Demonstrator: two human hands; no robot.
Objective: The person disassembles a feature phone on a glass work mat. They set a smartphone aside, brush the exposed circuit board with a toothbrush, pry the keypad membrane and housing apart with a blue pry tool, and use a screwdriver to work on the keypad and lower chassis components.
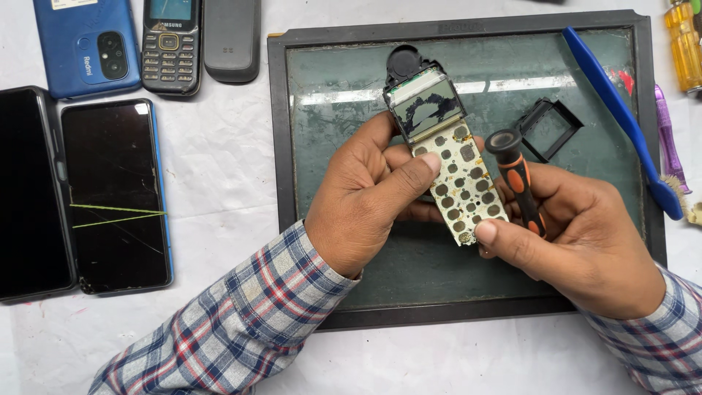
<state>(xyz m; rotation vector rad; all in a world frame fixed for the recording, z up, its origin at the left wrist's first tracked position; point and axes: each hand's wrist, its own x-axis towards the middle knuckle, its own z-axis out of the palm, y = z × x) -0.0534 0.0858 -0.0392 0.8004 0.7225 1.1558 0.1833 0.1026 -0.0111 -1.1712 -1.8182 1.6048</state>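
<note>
My left hand (369, 201) grips a bare phone circuit board (453, 164) with a cracked small screen at its top and a pale keypad sheet with round contacts below. The thumb presses on the board's left side. My right hand (578, 234) holds a small orange and black screwdriver (518, 179) upright, and its thumb touches the board's lower end. Both hands hover over a dark framed work mat (351, 73).
A black plastic frame piece (550, 128) and a blue brush (621, 117) lie on the mat's right side. To the left are two smartphones with dark screens (113, 194), a blue phone back (86, 45), a keypad phone (170, 44) and a grey cover (231, 38). Yellow tools (684, 44) sit at the right edge.
</note>
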